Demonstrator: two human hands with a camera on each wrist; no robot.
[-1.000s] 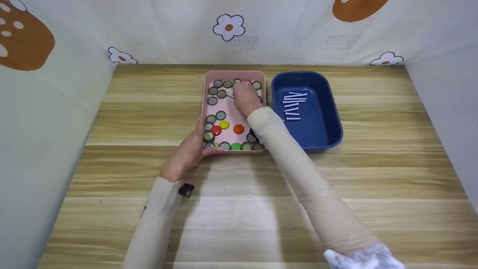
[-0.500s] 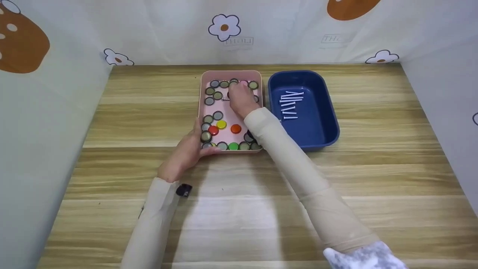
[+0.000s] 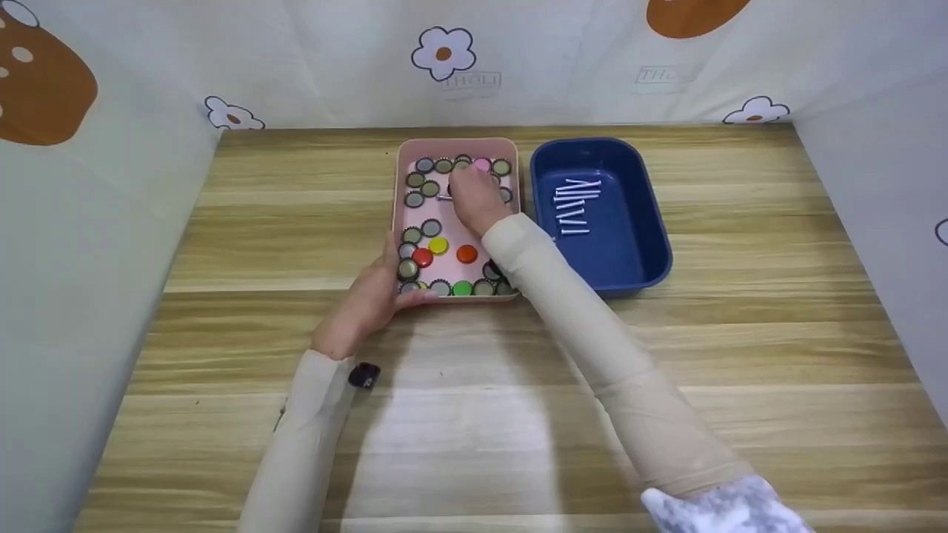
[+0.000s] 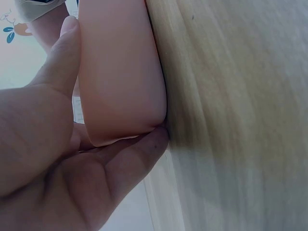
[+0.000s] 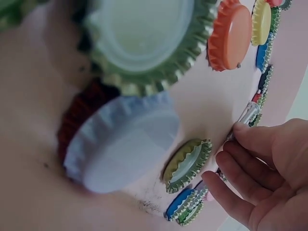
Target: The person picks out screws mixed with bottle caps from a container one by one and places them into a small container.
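Observation:
The pink box (image 3: pixel 455 215) holds several bottle caps, mostly with their undersides up, among them a red cap (image 3: pixel 422 257), a yellow cap (image 3: pixel 438 246) and an orange cap (image 3: pixel 466 254). My left hand (image 3: pixel 368 300) grips the box's near left corner, thumb along the front rim and fingers against the outer wall (image 4: pixel 120 72). Inside the far half of the box, my right hand (image 3: pixel 478 198) pinches a silver screw (image 5: pixel 248 114) between thumb and finger, low over the bottom. Its end shows left of the fingers in the head view; the rest is hidden.
Right beside the pink box stands a blue box (image 3: pixel 626 252) with several silver screws (image 3: pixel 572 215) lying in its left part. Both rest on a wood-grain table (image 3: pixel 740 333). A patterned white curtain (image 3: pixel 563 66) rises behind the table.
My right hand has shifted slightly left, and the screw has swung from slanted to nearly level. More of a pink cap shows beyond the hand. My left hand keeps its hold on the box.

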